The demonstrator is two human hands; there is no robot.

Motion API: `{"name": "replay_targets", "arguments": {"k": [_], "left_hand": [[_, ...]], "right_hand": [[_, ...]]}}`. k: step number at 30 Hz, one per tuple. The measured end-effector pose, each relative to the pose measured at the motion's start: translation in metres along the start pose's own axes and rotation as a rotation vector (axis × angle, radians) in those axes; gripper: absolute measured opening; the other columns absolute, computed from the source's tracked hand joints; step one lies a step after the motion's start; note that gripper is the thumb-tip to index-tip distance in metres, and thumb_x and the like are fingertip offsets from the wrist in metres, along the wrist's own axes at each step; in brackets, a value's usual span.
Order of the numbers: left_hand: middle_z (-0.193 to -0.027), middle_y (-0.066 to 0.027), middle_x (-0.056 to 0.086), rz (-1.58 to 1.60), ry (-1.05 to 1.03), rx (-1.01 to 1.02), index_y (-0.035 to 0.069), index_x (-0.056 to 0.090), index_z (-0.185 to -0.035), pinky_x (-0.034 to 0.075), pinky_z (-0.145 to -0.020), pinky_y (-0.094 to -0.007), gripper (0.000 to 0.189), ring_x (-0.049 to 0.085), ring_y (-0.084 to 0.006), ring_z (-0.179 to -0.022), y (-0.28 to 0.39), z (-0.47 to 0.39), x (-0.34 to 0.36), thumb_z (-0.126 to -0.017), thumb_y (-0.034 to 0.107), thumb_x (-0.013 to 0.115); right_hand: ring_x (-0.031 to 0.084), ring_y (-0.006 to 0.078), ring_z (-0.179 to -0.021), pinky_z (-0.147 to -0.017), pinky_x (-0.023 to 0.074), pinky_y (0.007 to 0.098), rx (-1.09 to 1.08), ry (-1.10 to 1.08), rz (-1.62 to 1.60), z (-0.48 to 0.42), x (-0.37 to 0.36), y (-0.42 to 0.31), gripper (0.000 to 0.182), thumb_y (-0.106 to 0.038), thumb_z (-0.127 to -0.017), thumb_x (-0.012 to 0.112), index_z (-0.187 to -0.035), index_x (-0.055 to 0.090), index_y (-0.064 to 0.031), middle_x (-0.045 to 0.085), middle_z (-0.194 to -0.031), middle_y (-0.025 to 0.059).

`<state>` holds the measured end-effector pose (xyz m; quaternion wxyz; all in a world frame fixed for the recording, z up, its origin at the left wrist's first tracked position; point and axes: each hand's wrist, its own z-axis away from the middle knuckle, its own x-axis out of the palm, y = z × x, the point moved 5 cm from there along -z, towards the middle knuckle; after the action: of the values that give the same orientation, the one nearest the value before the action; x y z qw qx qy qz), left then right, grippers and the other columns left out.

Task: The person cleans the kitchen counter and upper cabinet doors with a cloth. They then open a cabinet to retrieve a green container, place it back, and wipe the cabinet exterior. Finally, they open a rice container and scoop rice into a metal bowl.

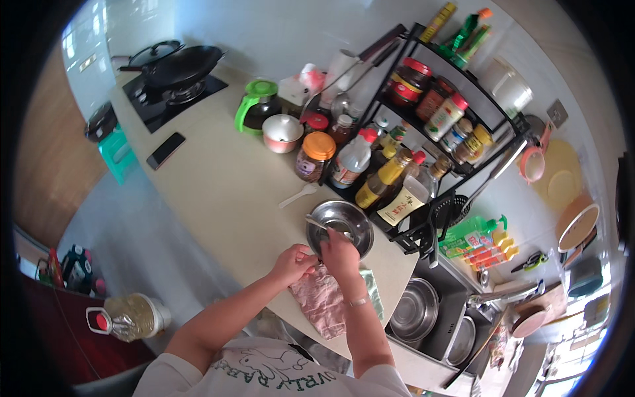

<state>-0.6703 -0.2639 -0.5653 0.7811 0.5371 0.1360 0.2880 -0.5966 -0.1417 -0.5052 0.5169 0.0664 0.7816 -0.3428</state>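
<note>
A stainless steel bowl [364,228] stands on the pale countertop, with a spoon [316,222] leaning in it and a little something at its bottom. My right hand [341,255] reaches over the bowl's near rim, its fingers close to the spoon; whether they grip anything is hidden. Just left of it, at the near rim, my left hand [293,264] is held with bent fingers; a small dark thing shows near its fingertips, too small to name. A pink cloth [320,302] lies under and in front of my hands, beside a pale green cloth [372,293].
Beyond the bowl lie a white plastic fork [297,195], a jar with an orange lid [316,156] and a black rack [379,101] of sauce bottles. At right is a sink [452,297] with metal basins. A phone [166,150] and a gas stove [149,109] are farther left.
</note>
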Motion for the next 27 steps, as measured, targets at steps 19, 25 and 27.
{"name": "replay_targets", "arguments": {"k": [19,25,27], "left_hand": [[-0.083,-0.007,0.065,0.432,-0.17,-0.047,0.006,0.057,-0.091,0.055,-0.063,-0.0258,0.016,0.063,-0.0155,-0.067,0.011,-0.046,-0.002,-0.078,-0.003,0.06],[-0.081,-0.0044,0.064,0.203,-0.379,-0.167,0.006,0.059,-0.091,0.052,-0.055,-0.0234,0.012,0.062,-0.0132,-0.064,0.04,0.008,0.029,-0.08,0.001,0.057],[-0.081,-0.0043,0.064,0.013,-0.488,-0.147,0.005,0.06,-0.094,0.053,-0.057,-0.0243,0.012,0.063,-0.0137,-0.066,0.043,0.027,0.057,-0.083,0.004,0.059]], "right_hand": [[0.065,0.0339,-0.072,-0.058,0.0521,0.0417,0.009,0.585,-0.131,0.026,-0.057,-0.015,0.01,-0.007,-0.086,0.063,-0.091,0.055,-0.0045,0.063,-0.084,0.0132],[0.06,0.0217,-0.065,-0.06,0.0486,0.0309,0.152,0.831,-0.546,0.126,-0.118,-0.015,0.015,0.008,-0.084,0.06,-0.095,0.059,-0.003,0.061,-0.082,0.0099],[0.052,0.0084,-0.064,-0.056,0.0439,0.0245,0.189,0.957,-0.628,0.165,-0.121,0.002,0.008,0.003,-0.092,0.057,-0.097,0.056,-0.0028,0.055,-0.08,0.0027]]}}
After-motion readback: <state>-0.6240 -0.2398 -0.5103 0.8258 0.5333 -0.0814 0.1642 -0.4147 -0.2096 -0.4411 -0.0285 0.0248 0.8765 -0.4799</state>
